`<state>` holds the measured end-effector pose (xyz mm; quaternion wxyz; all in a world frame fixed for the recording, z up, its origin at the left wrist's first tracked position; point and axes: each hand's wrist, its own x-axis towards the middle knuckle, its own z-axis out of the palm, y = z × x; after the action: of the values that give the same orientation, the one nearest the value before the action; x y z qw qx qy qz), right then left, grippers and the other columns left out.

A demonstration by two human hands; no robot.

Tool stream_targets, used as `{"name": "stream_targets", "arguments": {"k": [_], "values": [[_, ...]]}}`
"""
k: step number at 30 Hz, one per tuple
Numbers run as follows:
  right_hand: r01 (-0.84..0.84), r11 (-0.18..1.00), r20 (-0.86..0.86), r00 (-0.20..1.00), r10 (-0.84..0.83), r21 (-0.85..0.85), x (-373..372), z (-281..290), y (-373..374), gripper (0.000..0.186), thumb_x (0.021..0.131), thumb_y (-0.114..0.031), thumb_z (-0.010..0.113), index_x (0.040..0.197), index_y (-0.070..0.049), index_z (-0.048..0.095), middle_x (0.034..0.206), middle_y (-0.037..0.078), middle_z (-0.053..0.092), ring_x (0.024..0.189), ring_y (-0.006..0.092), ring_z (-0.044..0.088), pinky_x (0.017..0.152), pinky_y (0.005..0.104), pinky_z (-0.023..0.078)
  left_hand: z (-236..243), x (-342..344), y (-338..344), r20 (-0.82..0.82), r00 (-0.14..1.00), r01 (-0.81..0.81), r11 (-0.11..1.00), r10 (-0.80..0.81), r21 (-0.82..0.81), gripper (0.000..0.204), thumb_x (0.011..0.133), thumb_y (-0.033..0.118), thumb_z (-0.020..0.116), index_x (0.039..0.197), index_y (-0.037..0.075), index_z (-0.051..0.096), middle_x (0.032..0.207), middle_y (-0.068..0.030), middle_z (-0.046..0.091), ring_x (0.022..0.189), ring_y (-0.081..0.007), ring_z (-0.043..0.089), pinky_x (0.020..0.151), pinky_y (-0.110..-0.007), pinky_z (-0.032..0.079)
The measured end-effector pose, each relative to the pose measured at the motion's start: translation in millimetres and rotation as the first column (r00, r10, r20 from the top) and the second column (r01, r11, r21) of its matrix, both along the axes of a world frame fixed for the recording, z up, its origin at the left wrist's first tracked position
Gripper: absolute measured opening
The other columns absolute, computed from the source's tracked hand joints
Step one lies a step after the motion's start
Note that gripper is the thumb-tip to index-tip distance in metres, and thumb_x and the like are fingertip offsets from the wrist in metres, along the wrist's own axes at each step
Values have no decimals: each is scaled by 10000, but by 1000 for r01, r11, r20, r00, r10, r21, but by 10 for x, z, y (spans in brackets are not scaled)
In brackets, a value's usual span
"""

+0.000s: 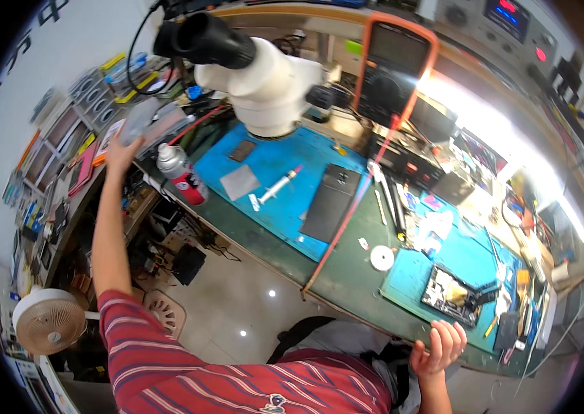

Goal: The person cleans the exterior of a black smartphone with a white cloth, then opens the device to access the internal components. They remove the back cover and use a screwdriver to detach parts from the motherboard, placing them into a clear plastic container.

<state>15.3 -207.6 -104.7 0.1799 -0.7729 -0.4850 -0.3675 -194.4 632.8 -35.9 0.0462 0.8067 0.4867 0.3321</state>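
My left hand (125, 152) is stretched out to the far left, its fingers closed around the lower end of a translucent plastic case (140, 119); motion blur softens the details. Just right of that arm stands a spray can (183, 176) with a red and white body. Near the front edge of the bench, my right hand (438, 347) is empty, with loosely bent fingers and the thumb apart. Beyond it, an opened phone-like device (452, 295) with exposed innards lies on a blue mat (402, 276).
A microscope (257, 86) stands over another blue mat (226, 155) holding a syringe (279, 185) and a dark phone (331, 203). An orange multimeter (394, 69) is behind. A red cord (347, 224) crosses the bench. A fan (54, 321) is at lower left.
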Motion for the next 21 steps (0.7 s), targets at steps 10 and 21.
{"name": "stream_targets", "arguments": {"k": [10, 21], "values": [[-128, 977, -152, 976, 155, 170, -11, 121, -56, 284, 1000, -192, 633, 1238, -45, 580, 1106, 141, 704, 956, 312, 674, 987, 544, 487, 960, -1506, -3124, 45, 997, 71, 987, -65, -143, 1060, 834, 529, 776, 1649, 81, 267, 1600, -246, 377, 1461, -348, 418, 1163, -450, 369], [-184, 980, -345, 918, 197, 69, 17, 698, 87, 507, 836, -98, 767, 1317, -18, 629, 1204, 147, 670, 1060, 327, 644, 995, 470, 491, 590, 51, -4987, 96, 580, 755, 489, -809, -436, 1191, 679, 276, 888, 1628, 16, 217, 1566, -204, 370, 1418, -351, 427, 1193, -453, 343]]}}
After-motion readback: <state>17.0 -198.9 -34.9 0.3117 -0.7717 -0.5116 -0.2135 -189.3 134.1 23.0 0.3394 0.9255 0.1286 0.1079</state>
